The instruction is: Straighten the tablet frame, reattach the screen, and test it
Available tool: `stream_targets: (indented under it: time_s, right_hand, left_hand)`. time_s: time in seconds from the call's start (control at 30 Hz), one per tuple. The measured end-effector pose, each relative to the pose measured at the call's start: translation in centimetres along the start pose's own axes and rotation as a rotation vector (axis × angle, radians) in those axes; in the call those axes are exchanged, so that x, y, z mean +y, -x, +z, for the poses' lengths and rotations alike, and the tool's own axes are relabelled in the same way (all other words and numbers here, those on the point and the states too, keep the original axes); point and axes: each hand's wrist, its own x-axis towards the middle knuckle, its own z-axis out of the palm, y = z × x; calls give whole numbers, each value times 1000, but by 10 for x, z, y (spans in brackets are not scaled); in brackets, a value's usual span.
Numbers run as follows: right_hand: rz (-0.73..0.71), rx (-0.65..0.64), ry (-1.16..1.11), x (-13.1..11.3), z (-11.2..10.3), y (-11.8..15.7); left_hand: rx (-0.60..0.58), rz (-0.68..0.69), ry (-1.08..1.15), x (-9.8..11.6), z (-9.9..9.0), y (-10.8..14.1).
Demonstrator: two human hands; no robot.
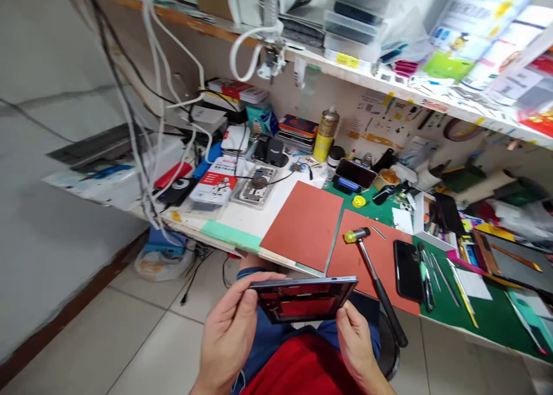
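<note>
Above my lap I hold a thin, dark tablet housing [302,285], tilted so that its long edge faces up. Red and black areas show on its inner side; whether the red is a reflection or seen through openings, I cannot tell. My left hand [231,331] grips the left end, its thumb on the near face and its fingers behind. At the lower right corner, my right hand [356,334] pinches the housing between thumb and fingers. A hammer [375,271] with a yellow and black head lies on the bench just beyond, its handle reaching past the front edge.
Two reddish-brown mats [302,222] lie on the bench. To the right are a black phone [408,271], tweezers and other slim tools. An opened phone [256,185] in a clear tray, a spray can [326,133] and hanging white cables [158,95] are farther left. A loaded shelf [311,52] overhangs the back.
</note>
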Motion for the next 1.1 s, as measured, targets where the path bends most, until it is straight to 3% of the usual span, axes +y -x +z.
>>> stream_targets:
  time_s: [0.23, 0.63, 0.73, 0.83, 0.97, 1.1]
  right_hand:
    - [-126, -83, 140, -3, 3, -4]
    - [-186, -152, 237, -2, 0, -10]
    - [-213, -162, 283, -10, -1, -5]
    - [-249, -197, 342, -32, 1, 7]
    - [-363, -257, 493, -71, 13, 25]
    - [-381, -311, 418, -89, 28, 40]
  left_hand:
    - [68, 113, 6, 1, 5, -3]
    - [-15, 196, -106, 3, 8, 7]
    - [70, 183, -90, 3, 12, 0]
    - [230, 172, -31, -2, 12, -17]
    - [359, 35, 183, -11, 3, -39]
    - [443, 6, 283, -18, -8, -49]
